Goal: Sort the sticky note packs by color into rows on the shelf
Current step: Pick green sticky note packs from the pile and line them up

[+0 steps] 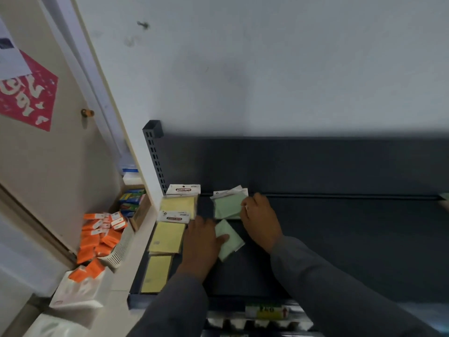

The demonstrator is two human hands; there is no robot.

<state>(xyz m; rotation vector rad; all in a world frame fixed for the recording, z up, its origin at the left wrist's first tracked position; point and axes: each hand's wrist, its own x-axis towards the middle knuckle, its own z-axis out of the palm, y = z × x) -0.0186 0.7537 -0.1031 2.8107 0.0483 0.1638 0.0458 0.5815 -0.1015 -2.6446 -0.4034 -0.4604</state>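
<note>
Three yellow sticky note packs lie in a row along the left side of the dark shelf (340, 239): a far one (178, 205), a middle one (167, 237) and a near one (156, 273). To their right lie two green packs. My right hand (261, 221) rests on the right edge of the far green pack (226, 207), fingers touching it. My left hand (202, 242) lies on the near green pack (229, 240), which is tilted; the thumb presses on its left side.
A white basket (119, 249) of orange packs (97, 239) stands left of the shelf, beside a box of coloured items (132, 199). A slotted shelf upright (154, 154) rises at the back left. White bags (77, 293) lie at the lower left. A price label (266, 311) marks the shelf's front edge.
</note>
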